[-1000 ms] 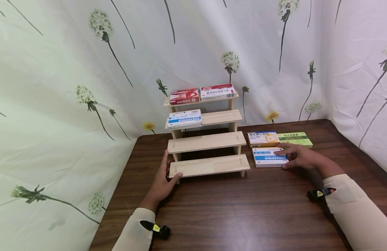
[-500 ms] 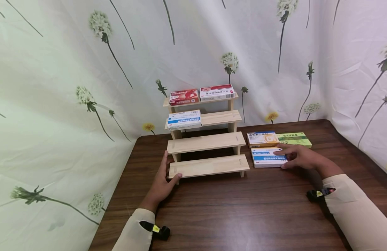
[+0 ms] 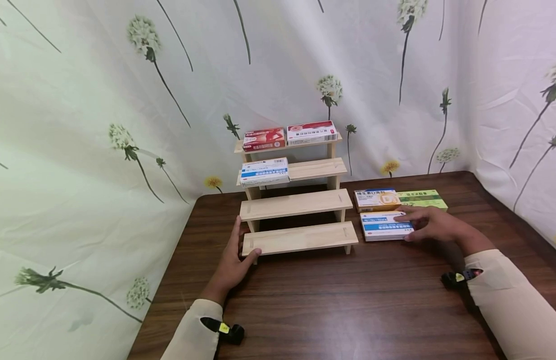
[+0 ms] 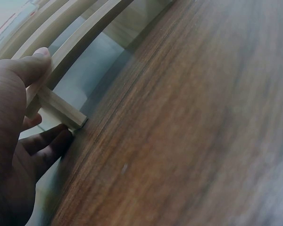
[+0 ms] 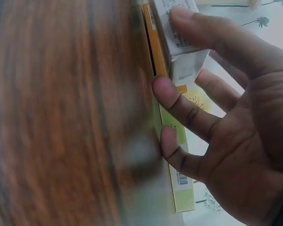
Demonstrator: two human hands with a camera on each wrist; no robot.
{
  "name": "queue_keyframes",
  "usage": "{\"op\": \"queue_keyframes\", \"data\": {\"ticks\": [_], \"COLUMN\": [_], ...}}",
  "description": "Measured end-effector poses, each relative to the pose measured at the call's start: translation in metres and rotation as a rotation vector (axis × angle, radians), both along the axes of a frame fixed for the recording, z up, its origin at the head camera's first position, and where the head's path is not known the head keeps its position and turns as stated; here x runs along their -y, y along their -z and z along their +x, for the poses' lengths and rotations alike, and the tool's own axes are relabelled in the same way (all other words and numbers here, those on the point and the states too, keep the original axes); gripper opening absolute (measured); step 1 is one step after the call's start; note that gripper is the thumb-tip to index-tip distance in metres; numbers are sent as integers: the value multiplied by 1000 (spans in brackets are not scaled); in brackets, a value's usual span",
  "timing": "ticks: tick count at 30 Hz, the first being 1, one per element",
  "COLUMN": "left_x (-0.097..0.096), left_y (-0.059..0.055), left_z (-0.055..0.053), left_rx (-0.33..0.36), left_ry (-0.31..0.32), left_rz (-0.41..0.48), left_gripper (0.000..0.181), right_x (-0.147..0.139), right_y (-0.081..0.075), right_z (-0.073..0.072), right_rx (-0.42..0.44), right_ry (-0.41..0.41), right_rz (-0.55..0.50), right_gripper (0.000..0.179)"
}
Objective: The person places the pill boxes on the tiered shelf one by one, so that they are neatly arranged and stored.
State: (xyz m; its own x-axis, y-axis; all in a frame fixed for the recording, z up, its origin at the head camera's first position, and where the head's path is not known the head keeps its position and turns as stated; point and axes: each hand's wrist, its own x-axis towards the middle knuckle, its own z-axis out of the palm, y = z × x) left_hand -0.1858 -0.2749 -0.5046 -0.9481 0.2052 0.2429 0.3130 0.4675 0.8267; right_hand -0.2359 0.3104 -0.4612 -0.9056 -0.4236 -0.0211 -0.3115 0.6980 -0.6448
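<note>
At its lower left corner, a four-step wooden shelf (image 3: 300,237) is gripped by my left hand (image 3: 230,265). In the left wrist view the thumb (image 4: 35,66) lies over the lowest board, with the fingers around its end near the leg. On the table to the right, my right hand (image 3: 437,225) pinches a white-and-blue medicine box (image 3: 383,227) by its right end. The right wrist view shows the thumb (image 5: 193,26) on one long face of that box (image 5: 177,33). Two other fingers extend beside an orange-and-white box (image 3: 377,200) and a green box (image 3: 422,200).
A red box (image 3: 264,140) and a white-and-red box (image 3: 311,132) lie on the top step. Another white-and-blue box (image 3: 264,171) occupies the left of the second step. Flower-printed cloth (image 3: 282,75) hangs behind the brown wooden table (image 3: 314,300).
</note>
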Motion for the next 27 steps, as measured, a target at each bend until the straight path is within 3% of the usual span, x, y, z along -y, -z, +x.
{"op": "queue_keyframes", "data": {"ticks": [8,19,27], "left_x": [1,2,1], "left_y": [0,0,-1], "left_z": [0,0,0], "left_rx": [-4,7,11], "left_ry": [5,-9,-8], "left_rz": [11,9,10], "left_gripper": [106,106,106], "right_x": [-4,-2,-1], "right_y": [-1,-6,-10], "right_z": [0,2,3], "right_rx": [27,3,12], "right_ry": [12,50,67], "right_rz": [-56,-32,-78], "right_gripper": [57,55,57]}}
